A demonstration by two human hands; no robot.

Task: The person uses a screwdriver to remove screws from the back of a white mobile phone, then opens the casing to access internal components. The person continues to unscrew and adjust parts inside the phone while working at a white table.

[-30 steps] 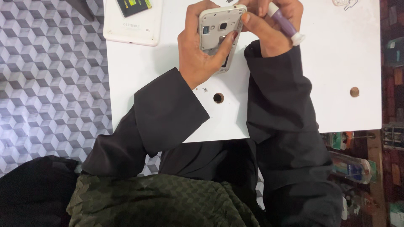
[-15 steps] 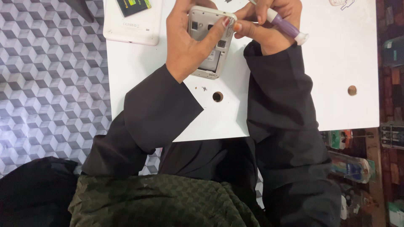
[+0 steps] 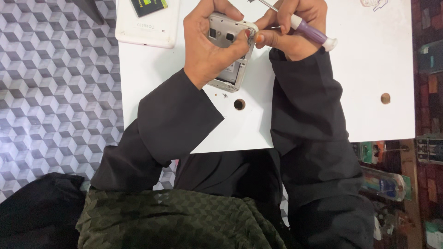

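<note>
My left hand point(image 3: 207, 46) grips an opened white phone point(image 3: 228, 34) with its back cover off, held just above the white table point(image 3: 369, 69). My right hand point(image 3: 295, 23) holds a small screwdriver point(image 3: 314, 34) with a purple handle and white cap. Its metal shaft points up and left, out past the top of the view. The right thumb and fingertips touch the phone's right edge near its top corner. Black sleeves cover both forearms.
A white phone back cover point(image 3: 147, 25) lies at the table's far left with a dark battery point(image 3: 148, 5) on it. Two round holes point(image 3: 239, 104) point(image 3: 385, 98) mark the tabletop. A patterned floor point(image 3: 50, 92) lies left, cluttered shelves point(image 3: 429, 147) right.
Both hands and the phone have shifted up and away in the view. The left hand has closed more over the phone's back, and the right fingers now pinch at its edge.
</note>
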